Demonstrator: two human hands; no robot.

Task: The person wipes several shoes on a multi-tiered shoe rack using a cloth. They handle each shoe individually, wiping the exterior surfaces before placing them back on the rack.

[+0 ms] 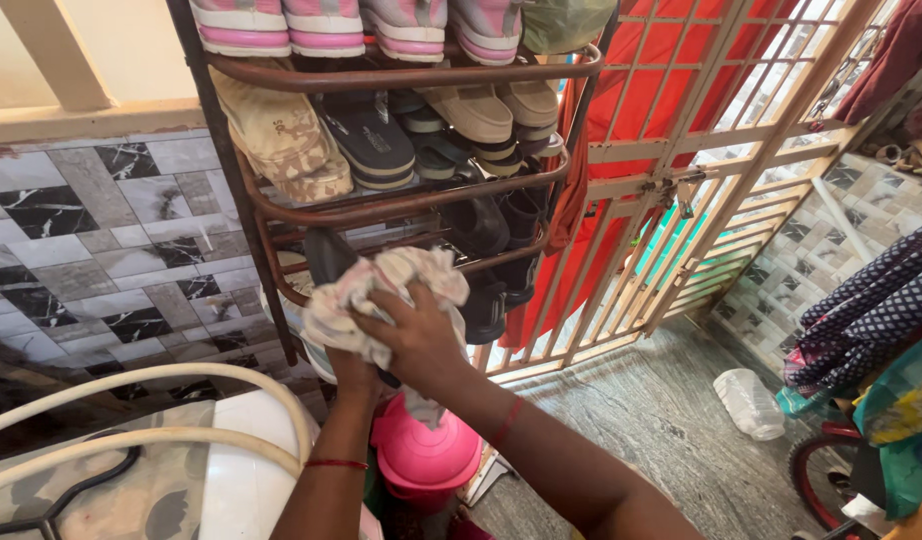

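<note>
Before brown metal shoe rack (401,205): right hand (416,335) presses crumpled pale cloth (381,290), fingers curled, gripping it. Cloth bunched, soft, long axis roughly left-right, against dark shoe (326,255) on lower shelf. Left hand (353,372) beneath, mostly hidden; grip unclear. Pink plastic bucket (426,455) below.

Soft crumpled cloth (386,295), painted metal shoe rack (401,75), glossy pink plastic bucket (426,455), polished marble-patterned wall tiles (101,240).

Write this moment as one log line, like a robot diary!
right hand: grips cloth | left hand: under cloth | beside: shoe rack | below: pink bucket
</note>
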